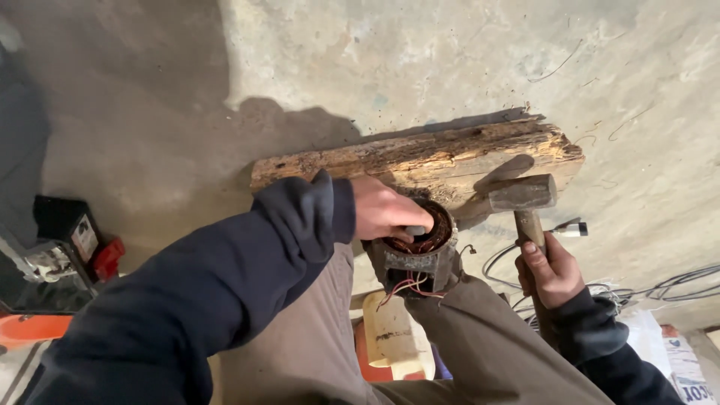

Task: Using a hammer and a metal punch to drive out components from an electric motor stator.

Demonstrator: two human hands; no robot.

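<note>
Over the knees, left hand (pixel 386 210) gripping motor stator (pixel 420 251); right hand (pixel 551 270) clenched on hammer (pixel 521 196)

A rough repair workshop is shown, with the work done on the ground. A bare, stained concrete floor (pixel 420 67) is seen throughout, scattered with wire scraps. A worn, splintered wooden beam (pixel 420 154) is laid flat on it as a work block. Loose cables (pixel 660 289) are coiled on the floor at the right, beside a printed sack (pixel 686 371). At the left, a black device (pixel 71 229) and orange equipment (pixel 30 328) are stored. A stripped motor stator (pixel 420 251) with copper windings and a hammer (pixel 521 196) are also seen.
</note>
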